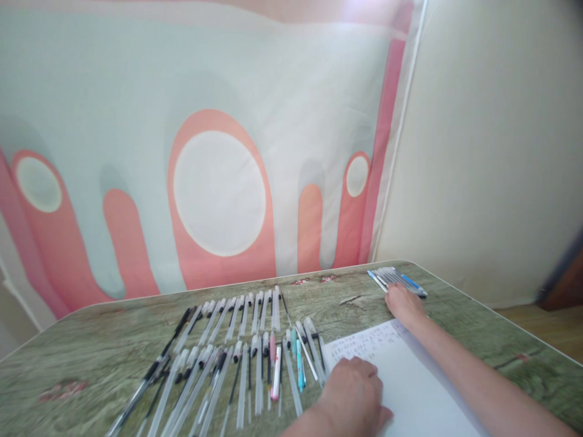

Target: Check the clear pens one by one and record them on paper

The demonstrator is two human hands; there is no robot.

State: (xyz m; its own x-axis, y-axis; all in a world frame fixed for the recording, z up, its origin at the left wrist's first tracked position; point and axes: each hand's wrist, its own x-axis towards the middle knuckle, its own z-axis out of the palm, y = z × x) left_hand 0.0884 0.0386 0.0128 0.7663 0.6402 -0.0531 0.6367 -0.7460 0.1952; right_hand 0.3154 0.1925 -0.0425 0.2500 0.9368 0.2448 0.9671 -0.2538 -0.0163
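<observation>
My left hand [350, 394] lies on a white sheet of paper [419, 388] with handwritten lines along its top. Its thumb is spread from the bent fingers, and nothing shows in its grasp. At the far right of the table my right hand [405, 303] is closed on the near end of a white pen with a blue tip [377, 281]. That pen lies along the left side of a small row of pens [396, 277], which includes a blue one [411, 283]. My fingers hide part of this row. The right forearm crosses over the paper.
Left of the paper, two rows of pens and clear pen barrels [262, 312] lie on the wood-patterned table [337, 300]. Among them are a pink-and-white pen [276, 373] and a turquoise pen [300, 364]. Behind the table hangs a patterned cloth [218, 194].
</observation>
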